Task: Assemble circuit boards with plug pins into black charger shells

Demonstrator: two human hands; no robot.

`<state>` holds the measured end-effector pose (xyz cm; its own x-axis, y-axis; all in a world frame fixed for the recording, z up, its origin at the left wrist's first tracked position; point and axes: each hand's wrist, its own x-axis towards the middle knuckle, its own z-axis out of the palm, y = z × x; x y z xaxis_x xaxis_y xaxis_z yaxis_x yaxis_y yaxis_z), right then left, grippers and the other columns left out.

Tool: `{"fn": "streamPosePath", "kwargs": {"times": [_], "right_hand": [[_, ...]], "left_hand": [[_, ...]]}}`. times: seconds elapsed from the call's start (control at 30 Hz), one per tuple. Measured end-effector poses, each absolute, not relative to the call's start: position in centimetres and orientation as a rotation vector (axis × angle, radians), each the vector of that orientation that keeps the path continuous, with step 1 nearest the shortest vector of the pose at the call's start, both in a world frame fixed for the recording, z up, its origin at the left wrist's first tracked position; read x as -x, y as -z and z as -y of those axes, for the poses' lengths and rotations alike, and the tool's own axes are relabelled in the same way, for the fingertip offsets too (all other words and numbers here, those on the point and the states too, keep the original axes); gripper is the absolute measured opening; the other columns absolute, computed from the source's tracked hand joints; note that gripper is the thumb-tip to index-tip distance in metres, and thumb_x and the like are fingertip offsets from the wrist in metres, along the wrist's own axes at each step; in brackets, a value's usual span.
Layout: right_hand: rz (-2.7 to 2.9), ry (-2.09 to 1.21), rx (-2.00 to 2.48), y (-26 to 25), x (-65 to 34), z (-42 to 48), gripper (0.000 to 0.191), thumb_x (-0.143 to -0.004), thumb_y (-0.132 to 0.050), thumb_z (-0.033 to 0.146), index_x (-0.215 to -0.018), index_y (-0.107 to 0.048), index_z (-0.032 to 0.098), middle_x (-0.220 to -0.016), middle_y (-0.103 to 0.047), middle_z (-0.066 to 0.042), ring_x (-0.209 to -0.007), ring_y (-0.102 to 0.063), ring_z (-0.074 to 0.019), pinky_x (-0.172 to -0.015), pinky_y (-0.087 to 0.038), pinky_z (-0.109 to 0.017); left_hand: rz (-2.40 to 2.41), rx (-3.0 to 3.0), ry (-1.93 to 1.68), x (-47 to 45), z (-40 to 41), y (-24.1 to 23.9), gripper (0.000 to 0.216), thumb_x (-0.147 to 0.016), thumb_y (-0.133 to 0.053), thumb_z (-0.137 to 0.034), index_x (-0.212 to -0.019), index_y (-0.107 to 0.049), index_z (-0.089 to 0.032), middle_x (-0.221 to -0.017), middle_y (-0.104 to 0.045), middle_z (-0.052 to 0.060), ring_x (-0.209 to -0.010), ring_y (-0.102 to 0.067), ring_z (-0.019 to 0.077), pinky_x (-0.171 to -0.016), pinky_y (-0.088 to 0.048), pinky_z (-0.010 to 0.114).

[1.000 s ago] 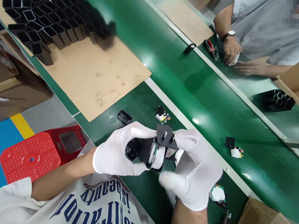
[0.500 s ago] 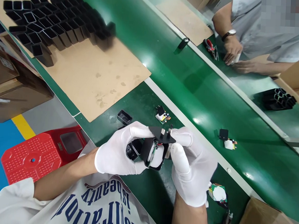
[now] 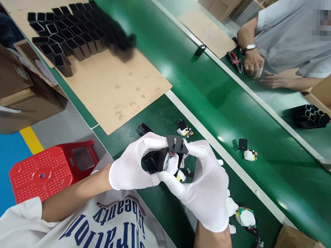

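In white gloves, both my hands hold a power adapter with a black housing and a white-wrapped circuit board point(image 3: 173, 162) inside. Its black cover plate with two metal plug pins point(image 3: 177, 144) sits tilted over the opening. My left hand point(image 3: 131, 164) grips the housing's left side, thumb near the plate. My right hand point(image 3: 206, 187) holds the plate's right edge, one finger reaching under the front of the housing. Behind my left hand is a partly hidden black shell point(image 3: 152, 162). Just beyond lie a small black shell point(image 3: 144, 129) and a circuit board with a plug plate point(image 3: 185, 130).
Many black housings point(image 3: 76, 37) stand on cardboard point(image 3: 134, 94). Across the green belt point(image 3: 210, 93), a co-worker's hands point(image 3: 254, 65) rest near red pliers point(image 3: 235, 61). Another board point(image 3: 250, 154) lies on the belt. Right of me are a board point(image 3: 247, 217) and a carton point(image 3: 294, 244). A red stool point(image 3: 41, 174) stands left.
My right hand's finger has shifted left and down, under the front of the housing. The cover plate now faces me more. The view has shifted slightly.
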<state>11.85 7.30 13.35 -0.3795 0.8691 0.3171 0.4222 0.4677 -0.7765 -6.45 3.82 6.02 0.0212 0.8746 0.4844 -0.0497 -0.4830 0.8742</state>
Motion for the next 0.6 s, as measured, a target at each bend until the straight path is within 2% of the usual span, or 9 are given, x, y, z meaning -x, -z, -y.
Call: {"fn": "streamPosePath", "kwargs": {"times": [0.1,0.17,0.3,0.4,0.5,0.57,0.6], "right_hand": [[1.957,-0.729,1.054,-13.0,-10.8,-6.0,0.049,-0.084,-0.095,0.04,-0.128,-0.074,0.03,-0.095,-0.069,0.0,-0.082,-0.069,-0.0209,-0.074,-0.062,-0.039],[1.917,-0.609,1.012,-12.5,-10.0,-4.6,0.053,-0.086,-0.094,0.04,-0.134,-0.073,0.031,-0.102,-0.073,-0.003,-0.089,-0.072,-0.0237,-0.078,-0.065,-0.042],[1.866,-0.259,0.985,-11.0,-8.2,-0.8,0.065,-0.081,-0.098,0.028,-0.141,-0.073,0.034,-0.121,-0.083,-0.008,-0.105,-0.08,-0.0311,-0.087,-0.07,-0.049],[1.812,-0.192,1.025,-9.6,-6.6,1.9,0.07,-0.082,-0.097,0.018,-0.145,-0.074,0.035,-0.131,-0.085,-0.008,-0.108,-0.084,-0.0319,-0.089,-0.072,-0.049],[1.597,-0.357,1.022,-8.0,-4.9,3.6,0.054,-0.085,-0.092,0.011,-0.133,-0.082,0.035,-0.126,-0.087,-0.006,-0.112,-0.085,-0.0326,-0.096,-0.072,-0.052],[1.319,-0.649,1.07,-7.1,-3.8,4.2,0.035,-0.091,-0.089,0.021,-0.125,-0.084,0.031,-0.123,-0.087,-0.007,-0.114,-0.084,-0.0325,-0.097,-0.072,-0.052],[1.194,-0.811,1.1,-6.7,-3.2,4.4,0.029,-0.097,-0.084,0.03,-0.127,-0.083,0.029,-0.123,-0.086,-0.009,-0.114,-0.084,-0.0321,-0.096,-0.072,-0.052]], "left_hand": [[-0.87,-1.521,-1.575,7.3,-2.8,-6.2,0.074,-0.083,-0.086,-0.013,-0.149,-0.058,-0.032,-0.135,-0.07,0.01,-0.117,-0.08,0.0298,-0.096,-0.072,0.045],[-0.837,-1.518,-1.599,7.9,-1.9,-6.3,0.079,-0.082,-0.09,-0.014,-0.151,-0.057,-0.032,-0.133,-0.07,0.01,-0.117,-0.08,0.0301,-0.097,-0.071,0.045],[-0.95,-1.559,-1.708,8.4,0.0,-6.5,0.073,-0.087,-0.092,-0.021,-0.15,-0.056,-0.032,-0.121,-0.072,0.006,-0.106,-0.08,0.0255,-0.097,-0.069,0.046],[-1.226,-1.629,-1.796,8.6,1.3,-6.4,0.065,-0.081,-0.092,-0.021,-0.139,-0.063,-0.028,-0.124,-0.071,0.007,-0.106,-0.079,0.0249,-0.093,-0.068,0.042],[-1.408,-1.77,-1.868,9.1,2.4,-6.4,0.06,-0.076,-0.086,-0.018,-0.132,-0.067,-0.025,-0.119,-0.073,0.007,-0.103,-0.079,0.0252,-0.088,-0.069,0.04],[-1.449,-1.855,-1.899,9.5,2.9,-6.9,0.062,-0.074,-0.085,-0.018,-0.134,-0.069,-0.026,-0.116,-0.076,0.006,-0.103,-0.079,0.0259,-0.087,-0.07,0.04],[-1.439,-1.878,-1.888,9.8,3.1,-7.2,0.066,-0.074,-0.087,-0.019,-0.137,-0.069,-0.027,-0.116,-0.078,0.006,-0.103,-0.079,0.0263,-0.088,-0.071,0.041]]}}
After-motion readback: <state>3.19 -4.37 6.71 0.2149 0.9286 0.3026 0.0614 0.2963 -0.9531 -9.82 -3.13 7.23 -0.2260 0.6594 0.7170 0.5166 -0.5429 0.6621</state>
